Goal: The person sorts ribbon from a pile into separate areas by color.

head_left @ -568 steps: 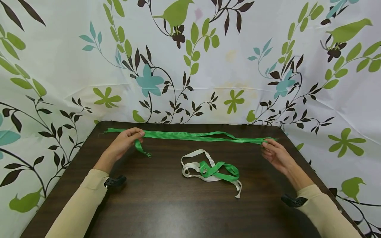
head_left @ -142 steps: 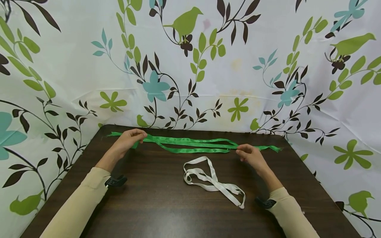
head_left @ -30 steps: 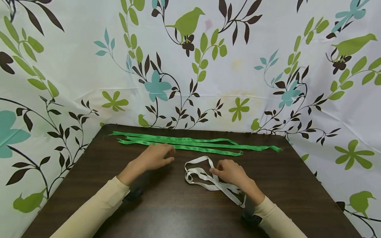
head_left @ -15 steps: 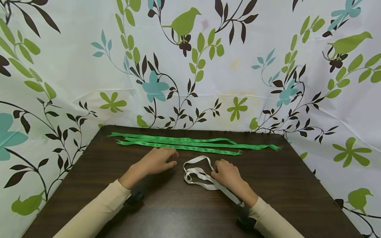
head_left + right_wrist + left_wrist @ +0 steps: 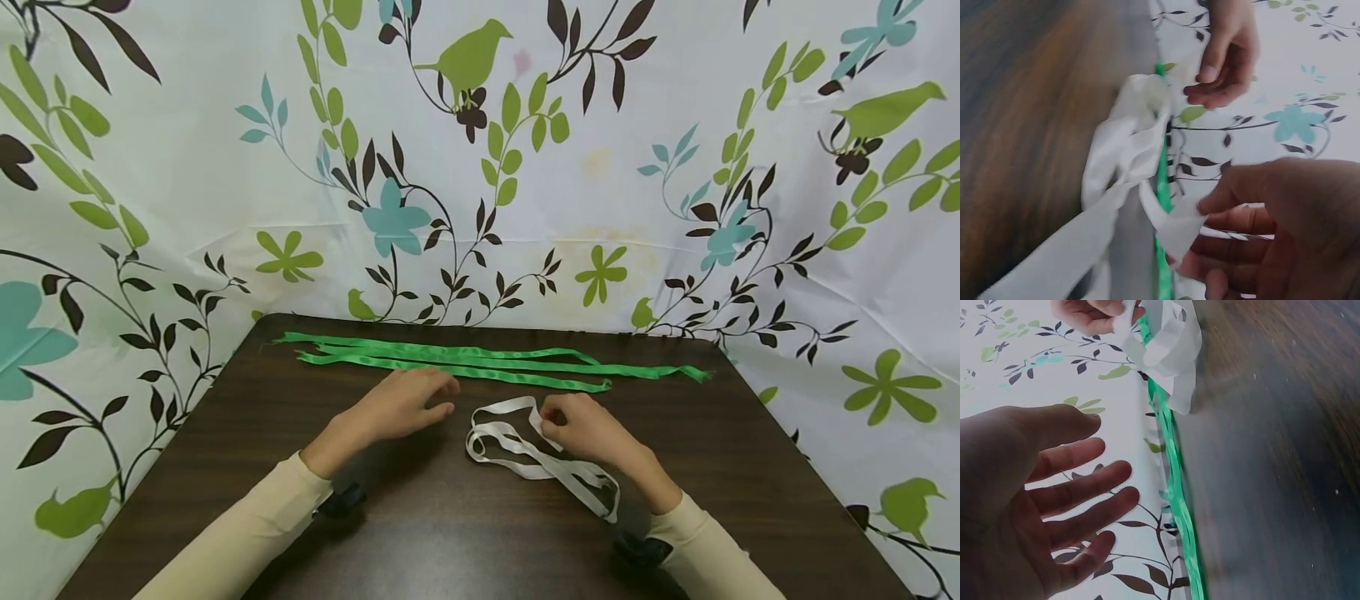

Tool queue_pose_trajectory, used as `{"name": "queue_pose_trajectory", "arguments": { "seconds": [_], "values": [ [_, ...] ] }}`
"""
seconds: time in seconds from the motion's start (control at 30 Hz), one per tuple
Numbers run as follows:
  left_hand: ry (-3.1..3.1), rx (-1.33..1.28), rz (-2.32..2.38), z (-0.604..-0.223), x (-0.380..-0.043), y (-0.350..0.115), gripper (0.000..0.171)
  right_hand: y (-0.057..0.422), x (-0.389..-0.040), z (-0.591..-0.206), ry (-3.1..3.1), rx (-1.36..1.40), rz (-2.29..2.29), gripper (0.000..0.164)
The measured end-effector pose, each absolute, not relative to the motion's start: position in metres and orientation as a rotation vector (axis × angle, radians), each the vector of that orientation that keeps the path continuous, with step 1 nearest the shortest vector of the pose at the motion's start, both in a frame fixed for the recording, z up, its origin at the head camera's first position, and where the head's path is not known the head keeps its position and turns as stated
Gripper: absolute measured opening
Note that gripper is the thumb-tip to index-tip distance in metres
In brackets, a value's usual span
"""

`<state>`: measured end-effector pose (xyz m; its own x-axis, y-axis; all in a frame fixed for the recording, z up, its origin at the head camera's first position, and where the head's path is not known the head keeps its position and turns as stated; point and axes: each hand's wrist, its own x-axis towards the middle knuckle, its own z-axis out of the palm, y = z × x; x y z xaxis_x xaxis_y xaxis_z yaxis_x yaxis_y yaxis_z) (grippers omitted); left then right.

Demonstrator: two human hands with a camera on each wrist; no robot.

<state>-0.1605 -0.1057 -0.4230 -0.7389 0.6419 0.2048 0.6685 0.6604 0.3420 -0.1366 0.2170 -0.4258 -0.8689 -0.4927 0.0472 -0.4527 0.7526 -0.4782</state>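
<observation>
A white ribbon point(image 5: 558, 471) lies in loose loops on the dark table. My right hand point(image 5: 588, 425) pinches part of this white ribbon point(image 5: 1179, 231) between thumb and fingers, lifting it slightly, as the right wrist view shows. To the left of the loops, my left hand point(image 5: 397, 406) hovers over the table with nothing in it; its fingers point(image 5: 1094, 506) are relaxed and spread in the left wrist view. Beyond both hands, several green ribbons point(image 5: 652, 372) lie stretched out side by side near the far edge.
The dark wood table point(image 5: 465, 550) ends at the back against a white cloth point(image 5: 480, 158) printed with leaves, birds and flowers. Each wrist carries a small black camera point(image 5: 341, 502) on its underside.
Earlier, both hands straightened green ribbons along the far edge, and one green ribbon left the white pile. They then came nearer; the right hand has now raised part of the white ribbon.
</observation>
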Motion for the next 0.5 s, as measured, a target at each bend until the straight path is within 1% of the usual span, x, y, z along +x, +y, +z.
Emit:
{"name": "queue_pose_trajectory", "arguments": {
  "seconds": [0.13, 0.23, 0.37, 0.5],
  "values": [
    [-2.718, -1.143, -0.668, -0.42, -0.157, -0.101, 0.022, 0.219, -0.134, -0.415, 2.817, -0.918, -0.778, 0.011],
    [-2.652, -1.199, -0.724, -0.417, -0.155, -0.097, 0.023, 0.218, -0.129, -0.408, 2.807, -0.957, -0.786, 0.009],
    [-2.614, -1.29, -0.832, -0.414, -0.15, -0.091, 0.031, 0.215, -0.12, -0.397, 2.752, -1.026, -0.806, 0.01],
    [-2.623, -1.391, -0.974, -0.415, -0.146, -0.086, 0.041, 0.208, -0.111, -0.386, 2.649, -1.211, -0.848, 0.013]
  ]
}}
